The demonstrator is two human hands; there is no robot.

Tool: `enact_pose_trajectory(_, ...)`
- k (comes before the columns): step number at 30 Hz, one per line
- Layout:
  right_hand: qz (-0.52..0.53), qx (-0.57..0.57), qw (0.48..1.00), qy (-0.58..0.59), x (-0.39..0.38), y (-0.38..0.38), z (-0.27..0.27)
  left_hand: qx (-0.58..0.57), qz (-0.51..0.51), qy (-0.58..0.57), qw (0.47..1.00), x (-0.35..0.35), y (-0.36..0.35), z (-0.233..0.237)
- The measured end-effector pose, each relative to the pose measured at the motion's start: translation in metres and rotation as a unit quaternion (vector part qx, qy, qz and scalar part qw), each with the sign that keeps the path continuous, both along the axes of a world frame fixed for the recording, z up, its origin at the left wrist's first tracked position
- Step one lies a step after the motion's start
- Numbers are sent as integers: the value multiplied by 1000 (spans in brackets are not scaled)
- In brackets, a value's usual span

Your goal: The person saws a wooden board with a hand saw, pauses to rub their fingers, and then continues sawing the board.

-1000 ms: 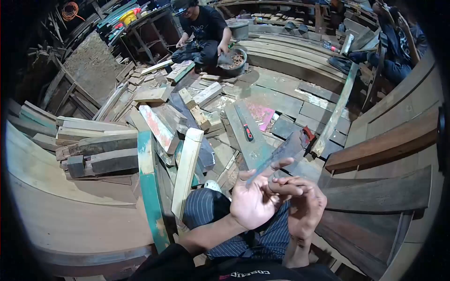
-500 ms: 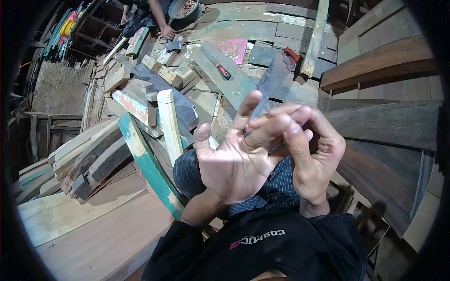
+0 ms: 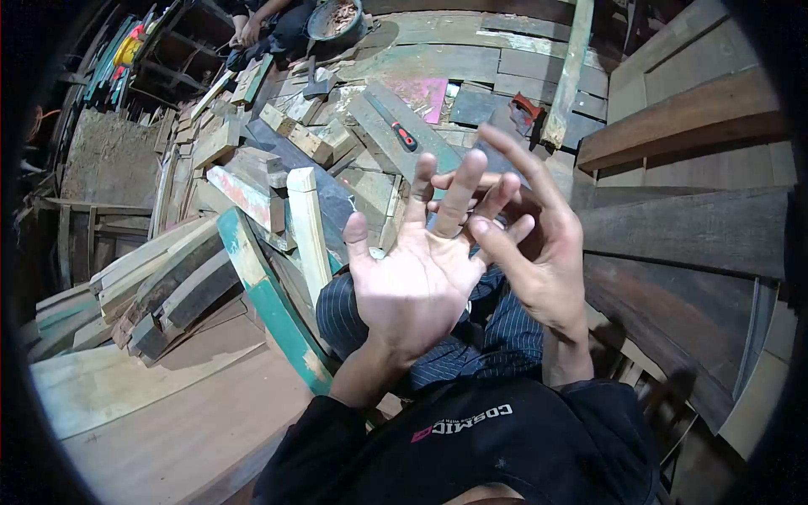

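My left hand [image 3: 412, 273] is held palm up over my lap, its fingers spread and nothing lying in the palm. Against it rests my right hand [image 3: 547, 261], its thumb touching the left hand near the index finger. The right index finger stretches upward, slightly blurred, while its other fingers pass partly hidden behind the left fingers. No tool shows in either hand. Beyond them a slim tool with a red and black handle [image 3: 405, 135] lies on a wide board [image 3: 376, 118]. Right of it is a handsaw with a red handle [image 3: 527, 108], its blade partly covered by my right hand.
Wood offcuts [image 3: 316, 141] and a green-painted plank [image 3: 273, 307] surround my knees. Stacked beams [image 3: 181, 282] stand left, heavy planks [image 3: 686, 223] right. At the back are another person's hands [image 3: 250, 30], a hammer-like tool [image 3: 316, 87] and a bucket [image 3: 352, 38] of shavings.
My right hand has loosened from the left fingers, its index finger now stretched upward. The left fingers stand straighter. The other person's hand has left the hammer-like tool and drawn back.
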State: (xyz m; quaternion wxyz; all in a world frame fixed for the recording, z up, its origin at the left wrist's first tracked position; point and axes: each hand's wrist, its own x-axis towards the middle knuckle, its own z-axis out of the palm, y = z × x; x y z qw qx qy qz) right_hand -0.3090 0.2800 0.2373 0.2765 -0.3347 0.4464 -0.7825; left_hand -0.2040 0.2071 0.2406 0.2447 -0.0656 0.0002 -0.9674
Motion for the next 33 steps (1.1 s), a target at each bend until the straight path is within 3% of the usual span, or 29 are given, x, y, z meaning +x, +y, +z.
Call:
enact_pose_trajectory(2, 73, -44, 995, -51, -3, 4, -3, -5, -11, 24, 1000, 3, -3, -8)
enact_pose_trajectory(3, 42, -25, 999, 1, -4, 8, 1, -25, -17, 46, 999, 3, -5, -14)
enact_pose_trajectory(6, -21, 6, 1000, -4, 0, 7, 0, -20, -13, 3, 1000, 4, 0, -12)
enact_pose_trajectory(12, -125, 12, 992, 0, 4, 7, -8, -25, -57, 48, 997, 5, 0, -16)
enact_pose_trajectory(15, -98, 67, 991, -59, -1, 5, -18, -32, -40, 23, 998, 6, 1, -15)
enact_pose_trajectory(18, -103, 8, 982, -159, 2, -5, -23, -68, -46, 22, 996, 2, 0, -17)
enact_pose_trajectory(21, -90, 6, 976, -199, 6, -6, -10, -22, -35, -29, 999, 4, 5, -9)
enact_pose_trajectory(22, -104, 49, 982, -151, 3, -1, -21, -19, -21, -37, 999, 5, 5, -9)
enact_pose_trajectory(24, -109, 58, 980, -153, 3, 1, -24, -87, -5, -18, 996, 2, 3, -18)
enact_pose_trajectory(25, -99, 55, 982, -153, 5, 1, -23, -66, -7, -29, 997, 2, 7, -14)
enact_pose_trajectory(28, 50, 28, 991, -122, -14, 17, -25, -35, 1, -12, 999, 1, 11, -5)
enact_pose_trajectory(31, 1, 81, 984, -160, -4, 11, -21, -24, 6, 17, 1000, 5, 6, -6)
enact_pose_trajectory(32, 50, 72, 983, -159, -16, 12, -35, -26, 0, 31, 999, 5, 5, -9)
enact_pose_trajectory(33, 14, 104, 988, -116, -7, 8, -26, -26, 14, 14, 999, 6, 6, -5)
